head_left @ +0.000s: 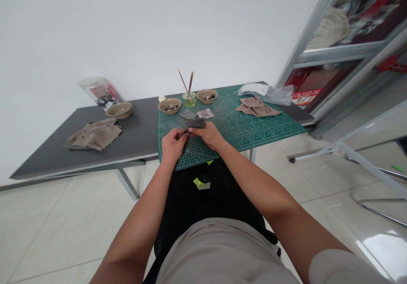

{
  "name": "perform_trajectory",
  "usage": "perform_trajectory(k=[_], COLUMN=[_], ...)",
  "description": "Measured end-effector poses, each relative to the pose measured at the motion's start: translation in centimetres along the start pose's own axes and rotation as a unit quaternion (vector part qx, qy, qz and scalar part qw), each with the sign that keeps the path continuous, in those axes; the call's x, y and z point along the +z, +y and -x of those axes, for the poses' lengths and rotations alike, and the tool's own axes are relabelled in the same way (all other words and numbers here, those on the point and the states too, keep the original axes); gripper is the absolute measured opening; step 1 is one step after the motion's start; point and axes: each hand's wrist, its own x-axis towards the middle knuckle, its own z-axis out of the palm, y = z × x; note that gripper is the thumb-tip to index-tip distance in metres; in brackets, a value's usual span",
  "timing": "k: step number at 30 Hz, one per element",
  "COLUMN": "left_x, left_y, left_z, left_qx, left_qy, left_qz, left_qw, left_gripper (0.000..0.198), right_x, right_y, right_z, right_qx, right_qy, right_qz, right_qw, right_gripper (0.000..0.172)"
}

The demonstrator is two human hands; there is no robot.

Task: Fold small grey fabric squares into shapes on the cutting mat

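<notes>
My left hand (173, 144) and my right hand (208, 135) meet above the near part of a green cutting mat (235, 128). The right fingers hold a folded dark grey abrasive sheet (196, 123). My left fingertips pinch a small dark item (185, 133) against that sheet, and the hand mostly hides it. A grey square of sandpaper (188, 114) and a pale speckled square (205, 113) lie on the mat just beyond my hands.
Two tan bowls of small pieces (169, 105) and a glass jar with sticks (189, 99) stand behind the mat. Beige cloths (256, 107) lie on the mat and grey table (136, 127). A plastic bag (267, 93) lies at the back, and a glass cabinet (343, 46) stands right.
</notes>
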Motion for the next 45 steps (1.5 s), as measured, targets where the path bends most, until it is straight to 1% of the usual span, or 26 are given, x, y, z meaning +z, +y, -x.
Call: perform_trajectory(k=[4,5,8,10,14,16,20,22,24,27,29,32,35,41,45], left_x=[0.1,0.1,0.0,0.0,0.0,0.1,0.0,-0.1,-0.1,0.0,0.1,0.1,0.0,-0.2,-0.3], left_y=[-0.1,-0.1,0.0,-0.1,-0.3,-0.3,-0.1,-0.1,-0.2,-0.5,-0.6,-0.6,-0.4,-0.2,-0.3], left_z=[0.1,0.1,0.0,0.0,0.1,0.2,0.1,0.1,0.0,0.2,0.3,0.3,0.2,0.0,0.0], left_qx=[0.034,0.035,0.014,0.005,0.034,0.047,0.025,0.022,0.035,0.07,0.079,0.057,0.044,0.029,0.013], left_qy=[-0.015,-0.009,0.013,0.013,-0.008,-0.01,0.01,0.009,0.003,-0.013,-0.019,-0.003,0.015,0.013,0.008], left_qz=[-0.026,-0.029,-0.023,-0.013,-0.028,-0.04,-0.034,-0.027,-0.038,-0.061,-0.061,-0.053,-0.049,-0.027,-0.01], left_qw=[0.999,0.999,1.0,1.0,0.999,0.998,0.999,0.999,0.999,0.996,0.995,0.997,0.998,0.999,1.0], left_gripper=[0.015,0.014,0.013,0.013,0.015,0.015,0.014,0.013,0.013,0.012,0.013,0.014,0.012,0.011,0.013], right_x=[0.1,0.1,0.0,0.0,0.3,0.3,0.0,-0.1,0.0,0.1,0.1,0.0,0.0,0.1,0.0], right_y=[0.4,0.3,0.0,-0.2,0.0,0.1,-0.3,-0.4,-0.2,0.2,0.2,-0.3,-0.9,-1.1,-1.1], right_z=[-0.1,-0.1,0.1,0.2,0.0,0.0,0.2,0.3,0.2,0.0,0.0,0.2,0.6,0.7,0.6], right_qx=[-0.012,-0.011,0.006,0.013,0.003,-0.002,0.009,0.011,0.005,-0.01,-0.011,0.004,0.018,0.019,0.026], right_qy=[0.05,0.048,0.006,-0.005,0.044,0.053,0.005,-0.002,0.015,0.056,0.059,0.034,0.029,0.022,0.006], right_qz=[0.037,0.035,0.007,-0.002,0.011,0.011,-0.006,-0.003,0.007,0.03,0.036,-0.007,-0.052,-0.042,-0.029], right_qw=[0.998,0.998,1.0,1.0,0.999,0.999,1.0,1.0,1.0,0.998,0.998,0.999,0.998,0.999,0.999], right_gripper=[0.029,0.029,0.032,0.033,0.031,0.03,0.032,0.033,0.032,0.029,0.028,0.031,0.034,0.034,0.035])
